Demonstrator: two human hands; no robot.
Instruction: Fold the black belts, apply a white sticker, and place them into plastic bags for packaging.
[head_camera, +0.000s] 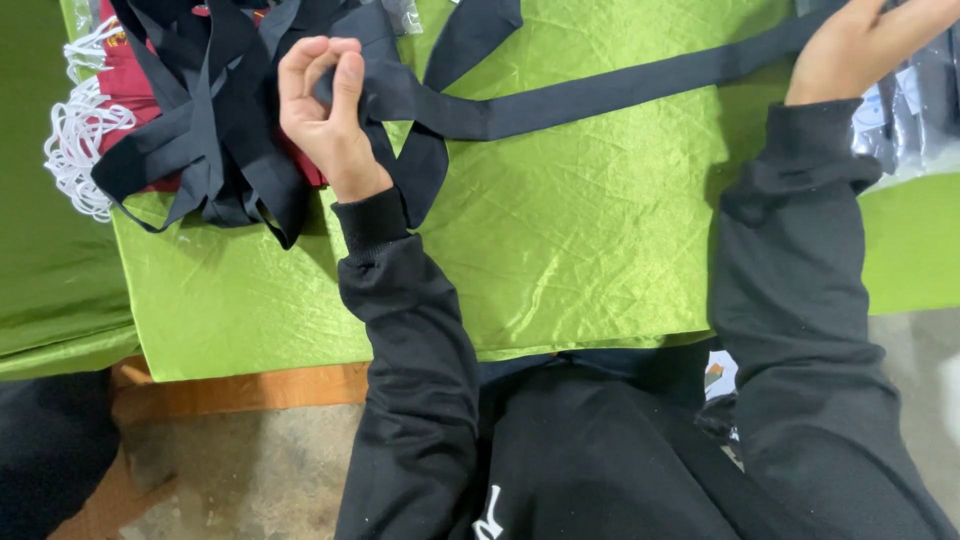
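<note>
Black strap stretched between two hands over a green-covered tabletop.

Tabletop (560, 250) draped in shiny, creased lime-green cloth; bare wood edge shows under it at lower left, rough concrete floor (250, 470) below. Left hand (325, 110): fingers (345, 80) curled closed, pinching the black strap (600, 90), which runs flat across the cloth to the right hand (850, 50) at the top right corner. Right hand rests on the strap's far end; cannot tell whether its fingers grip it. A loop of strap hangs by the left wrist. Heap of more black straps (200, 130) lies at top left on a dark red cloth (125, 70), beside white cord (75, 140). Clear plastic bags (910, 130) at right edge.
</note>
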